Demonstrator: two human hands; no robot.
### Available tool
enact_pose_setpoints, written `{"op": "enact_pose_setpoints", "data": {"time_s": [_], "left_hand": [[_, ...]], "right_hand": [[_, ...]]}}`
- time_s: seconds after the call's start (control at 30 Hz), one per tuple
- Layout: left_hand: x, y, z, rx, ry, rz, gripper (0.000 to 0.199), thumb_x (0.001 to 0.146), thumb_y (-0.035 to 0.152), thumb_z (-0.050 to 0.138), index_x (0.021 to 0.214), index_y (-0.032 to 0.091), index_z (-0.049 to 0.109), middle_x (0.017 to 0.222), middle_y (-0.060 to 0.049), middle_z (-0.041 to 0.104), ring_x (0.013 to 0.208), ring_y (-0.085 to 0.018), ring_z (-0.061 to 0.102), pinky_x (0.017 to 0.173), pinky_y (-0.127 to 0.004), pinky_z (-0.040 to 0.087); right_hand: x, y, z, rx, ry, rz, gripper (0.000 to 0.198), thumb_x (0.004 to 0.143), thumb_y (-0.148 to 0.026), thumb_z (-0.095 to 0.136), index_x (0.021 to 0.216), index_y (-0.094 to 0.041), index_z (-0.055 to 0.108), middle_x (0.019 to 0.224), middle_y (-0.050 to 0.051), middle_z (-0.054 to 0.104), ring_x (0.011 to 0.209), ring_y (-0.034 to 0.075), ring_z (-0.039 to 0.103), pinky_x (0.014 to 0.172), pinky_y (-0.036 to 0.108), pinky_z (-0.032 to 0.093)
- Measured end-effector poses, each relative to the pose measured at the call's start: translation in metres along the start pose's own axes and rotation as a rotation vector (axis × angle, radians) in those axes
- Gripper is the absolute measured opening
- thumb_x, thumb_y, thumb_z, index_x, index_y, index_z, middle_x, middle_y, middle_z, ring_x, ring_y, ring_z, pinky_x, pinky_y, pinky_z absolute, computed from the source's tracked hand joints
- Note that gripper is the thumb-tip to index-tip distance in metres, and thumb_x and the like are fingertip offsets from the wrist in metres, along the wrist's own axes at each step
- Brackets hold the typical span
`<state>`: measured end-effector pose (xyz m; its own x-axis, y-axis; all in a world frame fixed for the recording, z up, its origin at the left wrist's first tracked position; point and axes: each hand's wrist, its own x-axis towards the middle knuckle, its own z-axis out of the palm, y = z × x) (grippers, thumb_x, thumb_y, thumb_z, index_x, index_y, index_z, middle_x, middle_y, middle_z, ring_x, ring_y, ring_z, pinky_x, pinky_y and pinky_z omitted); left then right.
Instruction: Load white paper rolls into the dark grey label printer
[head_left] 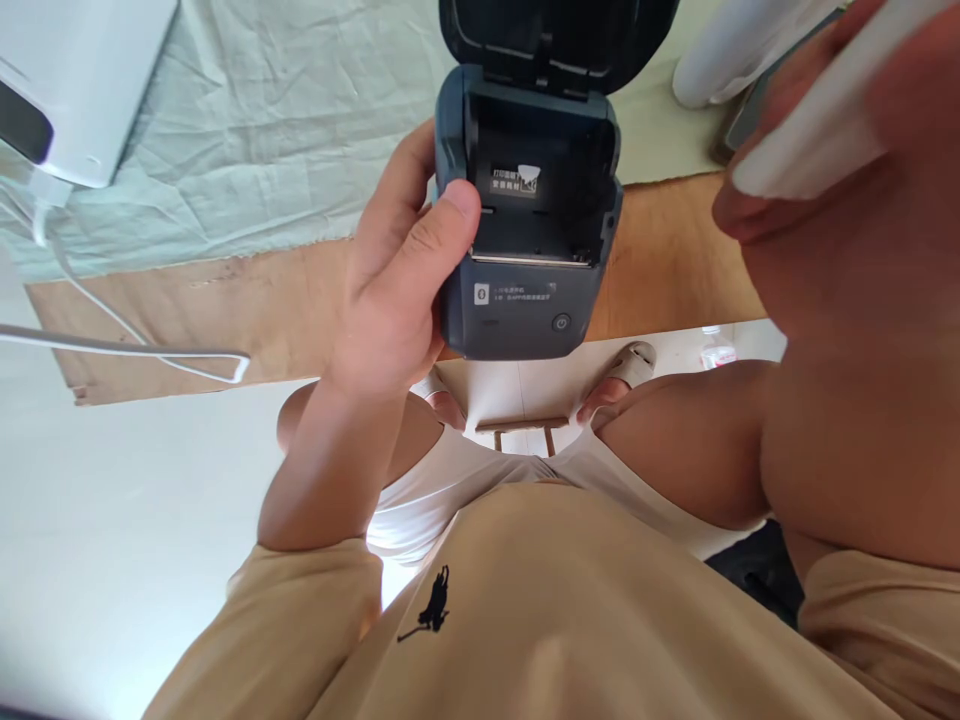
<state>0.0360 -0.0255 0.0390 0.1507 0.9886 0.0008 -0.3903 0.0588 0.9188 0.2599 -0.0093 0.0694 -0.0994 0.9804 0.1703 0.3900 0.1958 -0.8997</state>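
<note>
A: What is the left hand (390, 290) doing right now?

B: It is gripping a small dark label printer (529, 215) in the upper middle of the frame, thumb pressing on the left edge of the body, fingers wrapping behind it. The printer's lid (555, 35) is standing open at the top of the frame, and the paper bay (536, 190) underneath is looking empty apart from a small sticker on its back wall.

A: And the right hand (847, 160)?

B: It is sitting very close to the camera at the upper right, blurred, and seems to be pinching something white and flat (817, 110) between the fingers. I cannot tell what that white piece is, only that the hand is closed around it.

A: So which step is in hand?

B: I am judging that the printer is being held open for loading or inspection. The bay is facing up toward the person, and the right hand is waiting to the right of it, well apart from the opening.

A: What would the next move call for?

B: Probably keeping the printer steady and level in the left hand while the right is coming across to the open bay without knocking the lid.

A: What else is lying around?

B: A pale wrinkled cloth (247, 130) is covering the surface beyond, a white device (82, 80) is sitting at the upper left, and a white cable (127, 350) is running along the left.
</note>
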Motion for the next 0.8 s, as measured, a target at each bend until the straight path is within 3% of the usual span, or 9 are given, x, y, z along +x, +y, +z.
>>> {"op": "enact_pose_setpoints", "data": {"time_s": [0.07, 0.2, 0.27, 0.37, 0.47, 0.6, 0.7, 0.77, 0.8], "left_hand": [[0.002, 0.004, 0.005, 0.033, 0.046, -0.046, 0.040, 0.099, 0.058, 0.057, 0.120, 0.026, 0.068, 0.103, -0.003, 0.075, 0.097, -0.016, 0.073, 0.075, -0.029, 0.057], [0.010, 0.011, 0.011, 0.072, 0.133, -0.117, 0.058, 0.094, 0.071, 0.055, 0.138, 0.033, 0.060, 0.119, -0.005, 0.075, 0.127, -0.025, 0.070, 0.100, -0.041, 0.061], [0.015, 0.012, 0.013, 0.071, 0.138, -0.125, 0.060, 0.094, 0.071, 0.055, 0.140, 0.034, 0.058, 0.122, -0.006, 0.074, 0.130, -0.026, 0.069, 0.103, -0.043, 0.061], [0.018, 0.014, 0.014, 0.068, 0.132, -0.125, 0.060, 0.094, 0.071, 0.055, 0.141, 0.034, 0.058, 0.124, -0.006, 0.074, 0.132, -0.026, 0.068, 0.104, -0.044, 0.062], [0.019, 0.017, 0.015, 0.067, 0.128, -0.125, 0.060, 0.094, 0.071, 0.055, 0.141, 0.034, 0.058, 0.124, -0.006, 0.074, 0.132, -0.026, 0.068, 0.105, -0.044, 0.062], [0.019, 0.019, 0.015, 0.070, 0.129, -0.121, 0.060, 0.094, 0.071, 0.056, 0.141, 0.034, 0.058, 0.124, -0.006, 0.074, 0.132, -0.026, 0.069, 0.104, -0.044, 0.062], [0.020, 0.020, 0.014, 0.071, 0.135, -0.119, 0.060, 0.094, 0.070, 0.056, 0.140, 0.034, 0.058, 0.123, -0.006, 0.074, 0.131, -0.026, 0.069, 0.104, -0.044, 0.062], [0.020, 0.021, 0.014, 0.070, 0.139, -0.119, 0.059, 0.094, 0.070, 0.056, 0.140, 0.034, 0.059, 0.122, -0.006, 0.075, 0.131, -0.026, 0.069, 0.104, -0.044, 0.062], [0.019, 0.021, 0.014, 0.069, 0.140, -0.119, 0.059, 0.094, 0.070, 0.056, 0.140, 0.034, 0.059, 0.122, -0.006, 0.075, 0.131, -0.026, 0.069, 0.104, -0.044, 0.062]], "right_hand": [[0.002, 0.009, 0.006, 0.020, 0.115, -0.072, 0.042, 0.089, -0.048, 0.057, 0.109, -0.012, 0.063, 0.091, 0.007, 0.057, 0.072, 0.003, 0.050, 0.064, 0.024, 0.043], [0.004, 0.017, 0.009, -0.303, 0.142, -0.161, 0.052, 0.082, -0.061, 0.066, 0.094, -0.010, 0.069, 0.102, 0.008, 0.063, 0.103, 0.010, 0.060, 0.098, 0.028, 0.048], [0.005, 0.018, 0.010, -0.404, 0.117, -0.145, 0.057, 0.081, -0.061, 0.066, 0.106, -0.011, 0.071, 0.109, 0.007, 0.064, 0.104, 0.009, 0.060, 0.099, 0.026, 0.049], [0.006, 0.017, 0.012, -0.498, 0.034, -0.100, 0.059, 0.084, -0.042, 0.063, 0.137, -0.018, 0.062, 0.119, 0.002, 0.065, 0.090, 0.003, 0.054, 0.097, 0.020, 0.052], [0.006, 0.015, 0.015, -0.567, -0.045, -0.073, 0.062, 0.087, -0.031, 0.055, 0.149, -0.024, 0.054, 0.131, -0.001, 0.062, 0.094, 0.003, 0.056, 0.106, 0.020, 0.052], [0.005, 0.014, 0.017, -0.566, -0.004, -0.157, 0.059, 0.085, -0.039, 0.062, 0.141, -0.020, 0.061, 0.136, 0.002, 0.061, 0.117, 0.010, 0.064, 0.111, 0.022, 0.053], [0.005, 0.021, 0.007, -0.484, 0.131, -0.234, 0.058, 0.097, -0.056, 0.048, 0.132, -0.013, 0.066, 0.133, 0.007, 0.062, 0.123, 0.013, 0.065, 0.112, 0.025, 0.052], [0.007, 0.032, -0.009, -0.344, 0.249, -0.162, 0.062, 0.102, -0.062, 0.039, 0.131, -0.014, 0.066, 0.135, 0.006, 0.061, 0.130, 0.012, 0.062, 0.114, 0.022, 0.049], [0.008, 0.039, -0.020, -0.239, 0.256, -0.090, 0.064, 0.099, -0.066, 0.046, 0.138, -0.017, 0.062, 0.142, 0.004, 0.057, 0.144, 0.013, 0.054, 0.120, 0.018, 0.046]]}}
